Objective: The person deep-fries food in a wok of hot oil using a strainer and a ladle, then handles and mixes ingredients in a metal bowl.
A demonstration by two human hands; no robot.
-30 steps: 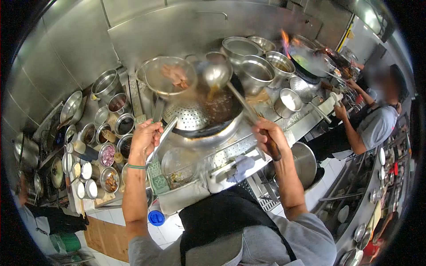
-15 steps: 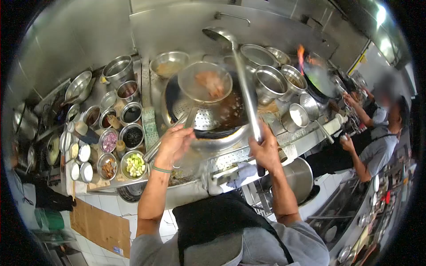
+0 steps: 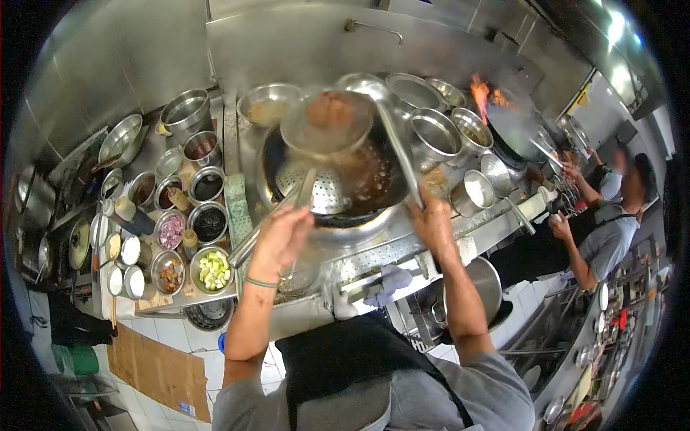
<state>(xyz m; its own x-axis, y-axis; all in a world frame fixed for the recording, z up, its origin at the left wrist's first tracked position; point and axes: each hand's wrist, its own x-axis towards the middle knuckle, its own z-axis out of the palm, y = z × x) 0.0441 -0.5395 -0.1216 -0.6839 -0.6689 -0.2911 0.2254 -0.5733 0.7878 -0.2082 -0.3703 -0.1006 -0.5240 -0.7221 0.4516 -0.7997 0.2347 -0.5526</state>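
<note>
My left hand (image 3: 279,233) is closed around the handle of a round strainer (image 3: 302,140) raised over a dark wok (image 3: 381,201). Brown-red pieces of food (image 3: 330,109) lie in the strainer, blurred by motion and steam. In my right hand (image 3: 433,221) is the long handle of a steel ladle (image 3: 402,154), its bowl beyond the strainer's far right rim. Dark bubbling liquid (image 3: 370,176) shows in the wok. A perforated skimmer (image 3: 322,192) rests at the wok's near left side, its handle reaching out past my left wrist.
Left of the wok stand several steel containers, including chopped green vegetable (image 3: 214,271), diced onion (image 3: 171,231) and squeeze bottles (image 3: 128,212). Steel pots (image 3: 435,134) stand right of it. Farther right, a co-worker (image 3: 604,237) is near another wok (image 3: 510,133) with flames beside it.
The strainer has risen and the food in it has shifted toward its far side. The ladle's bowl has come down and right, close to the strainer's rim.
</note>
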